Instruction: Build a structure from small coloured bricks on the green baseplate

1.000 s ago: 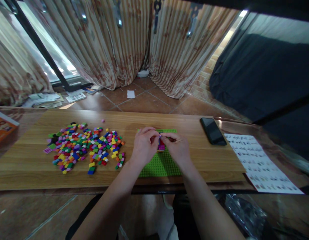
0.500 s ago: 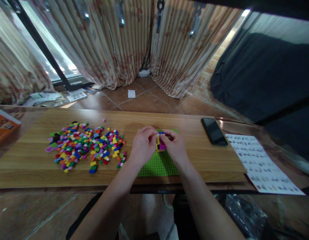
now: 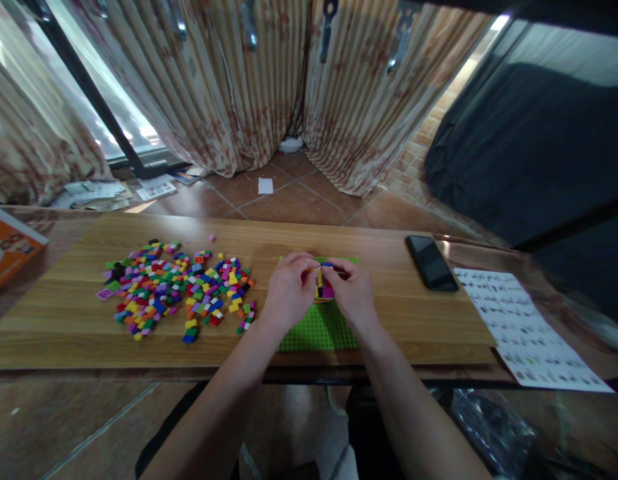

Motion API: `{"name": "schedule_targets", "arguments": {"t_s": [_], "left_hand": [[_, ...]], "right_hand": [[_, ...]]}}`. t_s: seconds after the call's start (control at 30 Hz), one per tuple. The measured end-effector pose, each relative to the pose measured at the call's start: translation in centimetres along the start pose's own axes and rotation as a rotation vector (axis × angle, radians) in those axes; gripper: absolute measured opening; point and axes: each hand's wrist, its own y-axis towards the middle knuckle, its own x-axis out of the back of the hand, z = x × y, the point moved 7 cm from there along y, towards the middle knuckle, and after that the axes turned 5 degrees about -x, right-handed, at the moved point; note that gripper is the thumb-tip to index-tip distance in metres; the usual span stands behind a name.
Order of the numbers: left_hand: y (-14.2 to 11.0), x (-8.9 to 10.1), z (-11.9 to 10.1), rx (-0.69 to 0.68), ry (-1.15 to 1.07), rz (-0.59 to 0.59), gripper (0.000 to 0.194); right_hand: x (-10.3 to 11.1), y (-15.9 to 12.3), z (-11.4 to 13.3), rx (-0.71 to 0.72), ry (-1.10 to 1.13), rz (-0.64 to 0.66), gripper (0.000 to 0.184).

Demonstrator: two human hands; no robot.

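Note:
A small stack of building bricks (image 3: pixel 326 293) in yellow, blue, magenta and black stands on the upper part of a green studded baseplate (image 3: pixel 319 331). My left hand (image 3: pixel 291 287) is closed at the stack's left side, thumb and fingertips pinched at its top. From the right, my right hand (image 3: pixel 354 289) grips the same stack with thumb and forefinger. The fingers cover part of the bricks, and any single small brick between them is too small to tell.
Many loose coloured bricks (image 3: pixel 159 287) are spread on the left of the wooden table (image 3: pixel 389 327). On the right lie a black phone (image 3: pixel 431 263) and a printed sheet (image 3: pixel 526 327). An orange box (image 3: pixel 11 248) sits at the far left.
The whole view has shifted slightly. Both hands stay at the brick stack, their fingers only slightly changed.

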Motion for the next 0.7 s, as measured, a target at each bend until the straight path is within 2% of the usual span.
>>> {"name": "schedule_targets", "arguments": {"t_s": [0.13, 0.23, 0.37, 0.43, 0.53, 0.6, 0.63, 0.7], "left_hand": [[0.2, 0.9, 0.3, -0.011, -0.012, -0.011, 0.017], [0.4, 2.5, 1.0, 0.003, 0.006, -0.056, 0.016], [0.6, 5.2, 3.0, 0.067, 0.013, -0.162, 0.015], [0.5, 6.6, 4.2, 0.108, 0.014, -0.22, 0.016], [0.1, 8.9, 5.6, 0.177, -0.011, -0.321, 0.016], [-0.3, 10.4, 6.4, 0.239, -0.053, -0.385, 0.017], [-0.5, 11.0, 6.7, 0.269, -0.07, -0.407, 0.018], [-0.7, 12.0, 7.0, 0.314, -0.08, -0.439, 0.018]], "right_hand": [[-0.2, -0.2, -0.3, -0.04, 0.13, 0.01, 0.038], [0.9, -0.1, 0.3, -0.015, 0.161, -0.074, 0.037], [3.4, -1.2, 3.2, 0.172, 0.059, -0.305, 0.03], [3.4, -2.7, 5.1, 0.3, 0.016, -0.328, 0.025], [0.9, -5.9, 7.1, 0.471, -0.082, -0.189, 0.02], [-2.2, -8.2, 7.7, 0.586, -0.159, 0.033, 0.018], [-4.1, -9.4, 7.8, 0.653, -0.213, 0.184, 0.02], [-7.3, -11.3, 6.9, 0.729, -0.331, 0.397, 0.025]]}}
